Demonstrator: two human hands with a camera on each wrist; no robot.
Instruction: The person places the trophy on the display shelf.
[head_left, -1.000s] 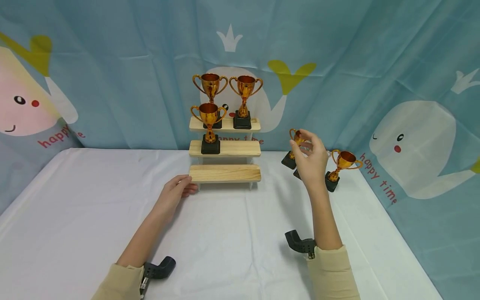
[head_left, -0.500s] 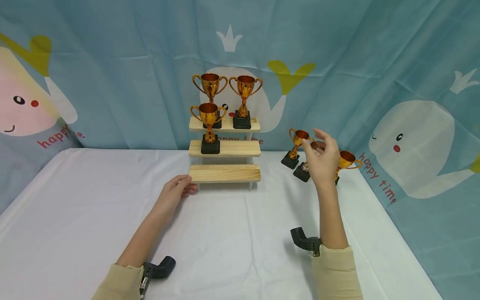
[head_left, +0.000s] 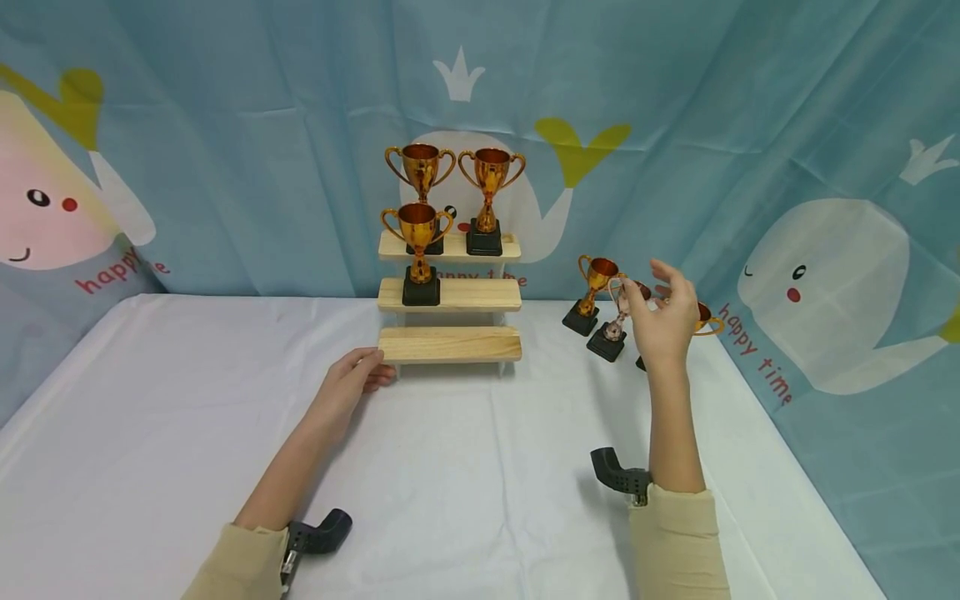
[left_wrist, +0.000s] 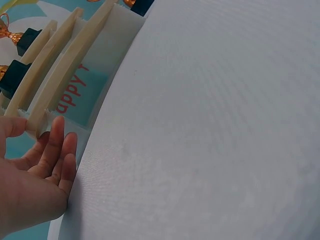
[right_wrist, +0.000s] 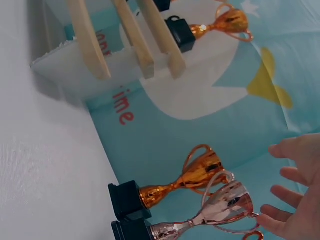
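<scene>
My left hand [head_left: 348, 383] grips the left end of the lowest shelf of a three-tier wooden display stand [head_left: 450, 346], thumb on top and fingers beneath, clearer in the left wrist view. My right hand [head_left: 665, 321] is raised among the trophies at right, fingers apart and holding nothing. In the right wrist view its fingertips [right_wrist: 265, 220] come right up to the cup of a pinkish-silver trophy [right_wrist: 227, 205]. Left of that stands a gold trophy [head_left: 598, 273]. Another gold trophy [head_left: 707, 321] is mostly hidden behind the right hand.
Two gold trophies, one left [head_left: 420, 162] and one right [head_left: 491, 175], stand on the top shelf. A third gold trophy [head_left: 418, 229] stands at the left of the middle shelf. A blue printed curtain [head_left: 300, 167] hangs behind the white-covered table [head_left: 442, 467].
My right hand has moved rightward from the near gold trophy, past the silver one, uncovering both and covering more of the rightmost gold trophy. The left hand keeps its grip.
</scene>
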